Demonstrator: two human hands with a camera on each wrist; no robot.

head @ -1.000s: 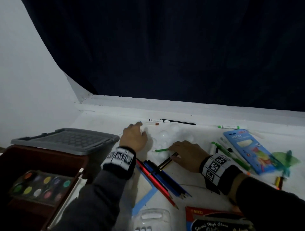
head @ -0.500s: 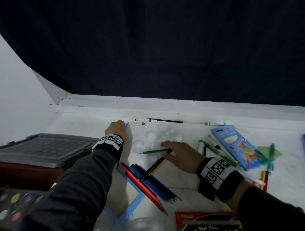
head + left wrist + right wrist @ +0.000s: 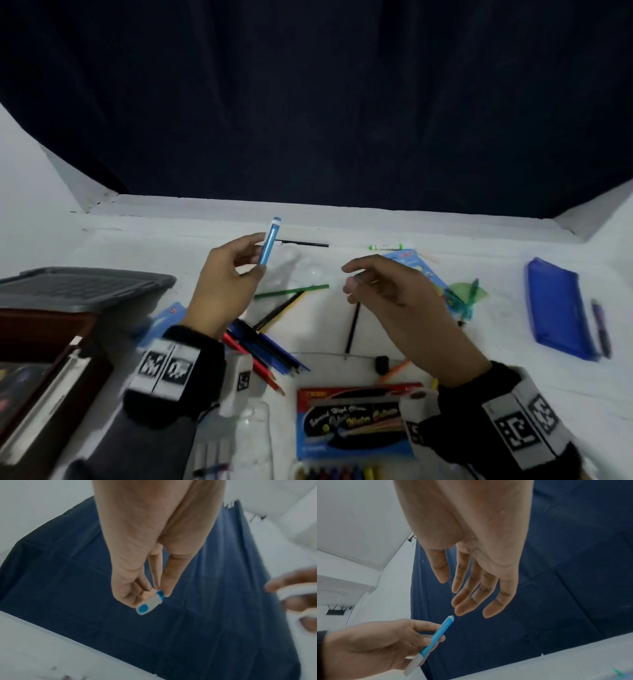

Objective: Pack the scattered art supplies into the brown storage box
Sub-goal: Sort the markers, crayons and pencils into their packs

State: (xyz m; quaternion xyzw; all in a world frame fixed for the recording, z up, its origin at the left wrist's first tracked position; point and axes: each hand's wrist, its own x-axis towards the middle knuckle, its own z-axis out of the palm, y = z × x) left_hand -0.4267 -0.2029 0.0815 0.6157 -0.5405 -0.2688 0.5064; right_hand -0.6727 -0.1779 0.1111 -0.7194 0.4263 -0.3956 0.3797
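Blue marker pen [image 3: 269,244], held above the bench [image 3: 479,342] in the upper middle of the head view by the left hand [image 3: 226,284]. The thumb and fingers [image 3: 167,582] of that hand pinch the barrel near its lower half, so that the long axis stands almost upright, tilted slightly to the right, with the white-banded end uppermost. The body is light blue plastic, with a white collar and a blue spot on the end cap, shown in the left wrist view. The right hand [image 3: 394,294], right of centre in the head view, holds nothing; its fingers [image 3: 471,601] are relaxed and nearly straight, with their tips close to the pen's upper end but apart from it in the right wrist view. The pen thus lies to the left of the right hand, and a transfer between hands appears possible. The brown storage box [image 3: 51,342] stands open at the lower left of the frame, nearer the left hand, with its grey lid [image 3: 82,287] resting behind it. On the bench, below and between the hands, lie coloured pencils [image 3: 267,346], a green pencil [image 3: 291,291], a water-colour pack [image 3: 352,421] and, at the right, a blue pencil case [image 3: 558,308].
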